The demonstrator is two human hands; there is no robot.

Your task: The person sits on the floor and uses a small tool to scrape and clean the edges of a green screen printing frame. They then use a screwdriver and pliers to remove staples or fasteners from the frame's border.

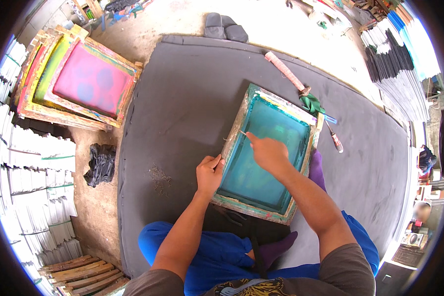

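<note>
A silk-screen frame point(241, 111) with teal mesh lies tilted over my crossed legs, its wood stained with paint. My left hand point(209, 172) is closed round its left side rail, thumb on top. Above the mesh, my right hand point(269, 153) is closed in a pinch by the same rail. A thin pale tip point(242, 132) shows at its fingers; I cannot make out what it belongs to. Loose threads or splinters stick out from the rail there. Under the frame's near edge, dark tool handles point(230, 217) are partly hidden.
On the dark grey mat point(182, 93) beyond the frame lie a pink-wrapped stick point(285, 70), green cloth point(312, 104) and a screwdriver point(336, 141). Dark bits point(160, 178) are scattered at left. Stacked painted screens point(91, 81), a black plastic bag point(101, 165) and white bundles point(32, 148) stand farther left.
</note>
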